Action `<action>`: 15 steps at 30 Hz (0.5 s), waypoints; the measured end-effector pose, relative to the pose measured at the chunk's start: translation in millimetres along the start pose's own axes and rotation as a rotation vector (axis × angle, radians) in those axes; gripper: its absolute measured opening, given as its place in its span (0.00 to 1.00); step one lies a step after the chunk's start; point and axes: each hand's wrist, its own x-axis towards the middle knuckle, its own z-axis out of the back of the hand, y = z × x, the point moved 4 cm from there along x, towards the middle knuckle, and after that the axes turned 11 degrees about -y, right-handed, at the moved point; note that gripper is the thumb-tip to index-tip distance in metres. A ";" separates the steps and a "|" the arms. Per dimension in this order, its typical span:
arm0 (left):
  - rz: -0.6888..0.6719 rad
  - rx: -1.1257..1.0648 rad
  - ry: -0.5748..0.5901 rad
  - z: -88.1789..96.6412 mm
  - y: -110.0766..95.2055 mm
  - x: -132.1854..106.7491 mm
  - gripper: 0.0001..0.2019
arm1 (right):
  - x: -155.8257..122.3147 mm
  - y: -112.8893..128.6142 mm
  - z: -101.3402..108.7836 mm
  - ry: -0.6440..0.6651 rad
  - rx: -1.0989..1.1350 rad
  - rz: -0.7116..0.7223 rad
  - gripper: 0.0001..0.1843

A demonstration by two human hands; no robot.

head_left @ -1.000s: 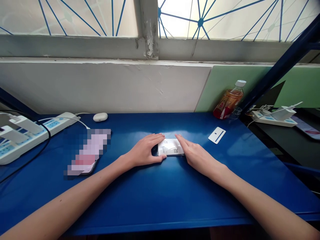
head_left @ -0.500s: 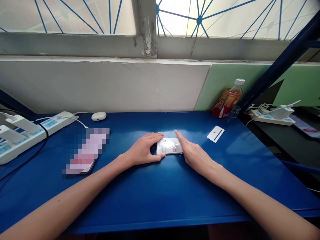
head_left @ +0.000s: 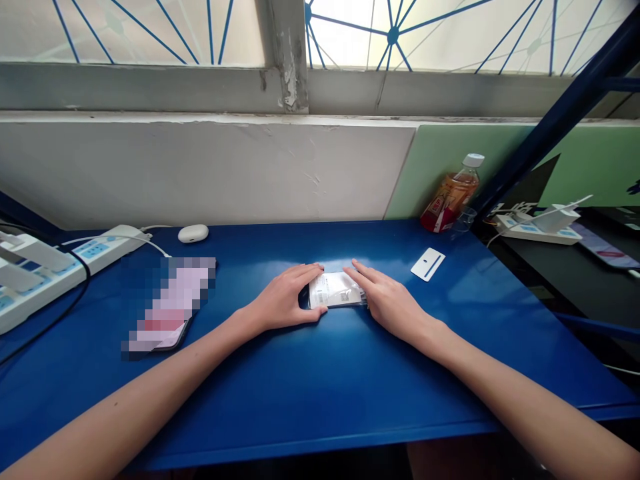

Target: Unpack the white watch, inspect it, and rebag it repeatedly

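1. A small white packet (head_left: 334, 291) lies flat on the blue worktop (head_left: 320, 387), about the middle of it, with a dark flat thing under its left end that is mostly hidden.
2. The left hand (head_left: 286, 301) rests on the worktop at the packet's left end. Its fingers lie along the far edge and its thumb along the near edge, so the grip is narrow and pinches that end of the packet.
3. The right hand (head_left: 389, 303) lies palm down at the packet's right end. Its fingers are stretched out flat and touch the packet's right edge; the grip is loose and flat, pressing rather than clasping.
4. Both forearms reach in from the near edge of the worktop.
5. A white card (head_left: 428, 264) with a dark stripe lies to the right of the hands, apart from them.
6. A bottle (head_left: 449, 195) of amber drink with a white cap leans at the far right corner against the green wall panel.
7. To the left lies a phone (head_left: 170, 305), blurred out, with a cable running from its far end.
8. A white power strip (head_left: 60, 267) sits at the far left, and a small white earbud case (head_left: 193, 233) lies just beside it near the wall.
9. A second power strip (head_left: 537, 229) sits on a dark table to the right.
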 end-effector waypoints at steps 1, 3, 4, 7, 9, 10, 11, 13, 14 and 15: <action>0.002 0.005 0.002 -0.2 0.0 -0.2 0.35 | 0.6 -1.3 1.4 -0.023 -0.025 0.021 0.30; 0.004 0.014 0.006 -0.5 -0.2 -0.7 0.35 | 2.8 -5.1 6.1 -0.087 -0.058 0.041 0.21; 0.005 0.019 0.006 -0.6 -0.4 -0.9 0.35 | 4.2 -7.8 8.5 -0.115 -0.066 0.039 0.18; 0.006 0.028 0.006 -0.6 -1.2 -0.9 0.34 | 8.4 -16.3 11.5 -0.090 -0.031 0.056 0.14; 0.010 0.042 0.001 -0.5 -1.6 -0.4 0.33 | 10.3 -20.5 11.5 -0.048 0.022 0.102 0.14; 0.010 0.053 -0.002 -0.4 -1.9 -0.1 0.32 | 11.0 -22.2 12.0 -0.043 0.041 0.124 0.14; 0.008 0.065 -0.004 -0.4 -2.2 0.3 0.32 | 11.6 -23.4 12.7 -0.044 0.060 0.144 0.13; -0.006 0.083 -0.006 -0.3 -3.3 0.7 0.30 | 12.1 -23.8 14.0 -0.037 0.097 0.177 0.13; -0.014 0.086 -0.005 -0.2 -3.8 0.8 0.30 | 12.3 -23.0 14.4 -0.023 0.117 0.192 0.13; -0.023 0.086 -0.003 -0.1 -4.2 0.7 0.29 | 12.3 -21.9 14.8 -0.003 0.135 0.203 0.15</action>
